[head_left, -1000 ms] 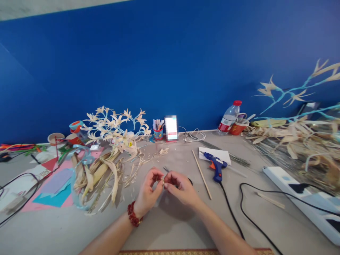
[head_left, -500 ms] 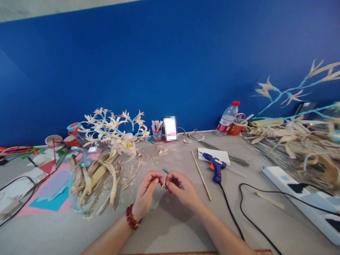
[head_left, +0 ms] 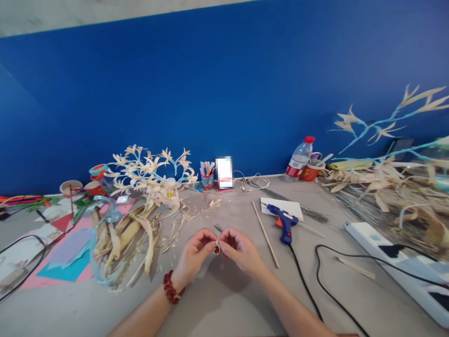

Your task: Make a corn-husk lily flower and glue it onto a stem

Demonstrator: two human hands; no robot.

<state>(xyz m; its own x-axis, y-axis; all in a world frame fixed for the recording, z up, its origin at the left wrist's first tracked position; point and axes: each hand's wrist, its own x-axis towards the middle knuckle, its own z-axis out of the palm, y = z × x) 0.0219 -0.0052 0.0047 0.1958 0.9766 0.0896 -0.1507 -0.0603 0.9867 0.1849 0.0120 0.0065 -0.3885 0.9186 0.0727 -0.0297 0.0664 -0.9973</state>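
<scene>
Between both hands is a small pale loop of what looks like dried corn husk (head_left: 216,250), its details too small to make out. My left hand (head_left: 198,250), with a red bead bracelet on its wrist, pinches the loop from the left. My right hand (head_left: 240,248) pinches it from the right, thumb and forefinger closed. Just behind the fingertips, dark metal tips, apparently of scissors (head_left: 218,228), show on the table; the rest is hidden by the hands. To the right lie a thin wooden stick (head_left: 265,235) and a blue glue gun (head_left: 283,223).
Dried corn husks (head_left: 131,234) and coloured paper (head_left: 68,257) spread on the left, below a husk-flower branch (head_left: 150,171). A phone (head_left: 224,173), pen cup (head_left: 207,180) and bottle (head_left: 300,159) stand along the blue wall. A power strip (head_left: 396,271) and black cords lie right.
The fingertips have come closer together around the small loop, which now hangs more plainly below them. The view has tilted slightly; the other things lie as before.
</scene>
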